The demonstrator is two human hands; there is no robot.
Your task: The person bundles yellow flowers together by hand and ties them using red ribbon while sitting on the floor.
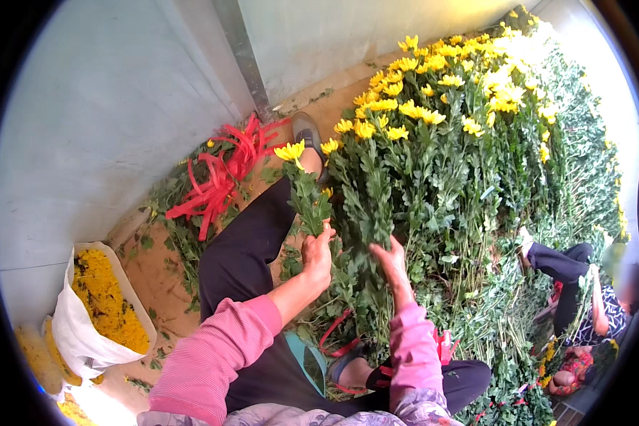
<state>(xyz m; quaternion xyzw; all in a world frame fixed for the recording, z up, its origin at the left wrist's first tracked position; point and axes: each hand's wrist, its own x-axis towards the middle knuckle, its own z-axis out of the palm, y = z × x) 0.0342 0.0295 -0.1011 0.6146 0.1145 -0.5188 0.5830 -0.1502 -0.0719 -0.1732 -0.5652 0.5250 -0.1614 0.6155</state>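
My left hand point(317, 255) is closed around the leafy stem of a yellow chrysanthemum point(309, 205), whose bloom points up and away from me. To its right, my right hand point(391, 258) reaches in among upright leafy stems at the near edge of a large pile of yellow chrysanthemums point(431, 160). The thumb and fingers there touch the foliage, slightly blurred; whether they grip a stem I cannot tell. Cut stems and leaves lie below both hands, between my bent legs.
Red strips point(218, 181) lie on leaves near the wall, beyond my left leg. A white sack point(74, 330) holding yellow petals or flower heads stands at the left. More red strips point(444, 346) rest by my right knee. Other people point(599, 309) sit at the far right among the stems.
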